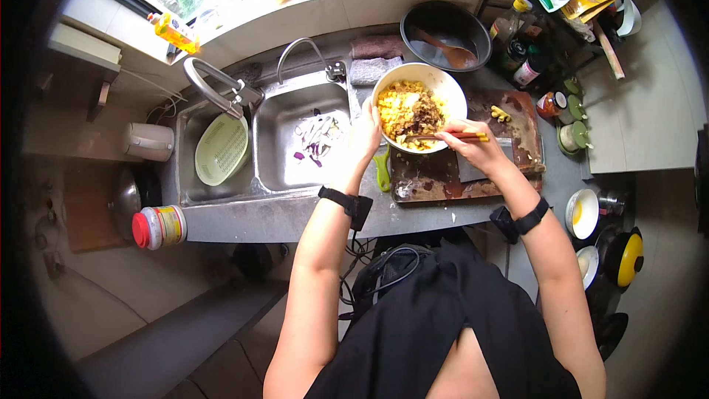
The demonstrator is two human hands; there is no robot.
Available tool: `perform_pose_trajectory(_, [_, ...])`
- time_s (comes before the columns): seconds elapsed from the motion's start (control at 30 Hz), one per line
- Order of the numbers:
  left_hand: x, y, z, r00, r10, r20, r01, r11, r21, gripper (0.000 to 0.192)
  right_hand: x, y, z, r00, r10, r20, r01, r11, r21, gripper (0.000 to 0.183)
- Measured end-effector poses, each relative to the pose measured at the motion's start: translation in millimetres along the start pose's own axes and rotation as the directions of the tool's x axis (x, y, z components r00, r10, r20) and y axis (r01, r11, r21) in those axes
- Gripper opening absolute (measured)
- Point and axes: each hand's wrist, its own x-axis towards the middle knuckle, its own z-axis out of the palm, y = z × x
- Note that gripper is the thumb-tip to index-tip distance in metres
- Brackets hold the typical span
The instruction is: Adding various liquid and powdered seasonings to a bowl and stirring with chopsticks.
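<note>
A white bowl (453, 88) holds a yellow, crumbly food mixture (394, 105) with a brown, darker part on its right side. My left hand (366, 132) grips the bowl's left rim. Wooden chopsticks (469, 136) with yellow ends are in my right hand (471, 147), and their tips reach into the food near the bowl's front edge. Under the bowl and my right hand lies a stained brown cutting board (426, 183). On it rests the grey blade of a cleaver (482, 169), partly hidden by my right hand. A green-handled tool (382, 170) lies left of the board.
Peelings (317, 136) lie in the right basin of a steel sink (266, 144); a green colander (222, 149) stands in the left. Behind the bowl is a dark basin (437, 16) with a wooden spoon (457, 56). Ginger (500, 114) sits on the board, with jars (551, 104) further right.
</note>
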Motion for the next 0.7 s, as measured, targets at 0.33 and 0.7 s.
perform_pose_trajectory(0.33, [-39, 31, -4, 0.998, -0.06, 0.027, 0.056, 0.991, 0.122, 0.036, 10, 29, 12, 0.975, 0.092, -0.201, -0.06, 0.985, 0.163, 0.017])
perform_pose_trajectory(0.7, [-58, 59, 5, 0.932, -0.345, 0.107, 0.346, 0.938, 0.008, 0.033, -27, 8, -9, 0.995, -0.003, 0.1, -0.017, 0.98, 0.199, 0.014])
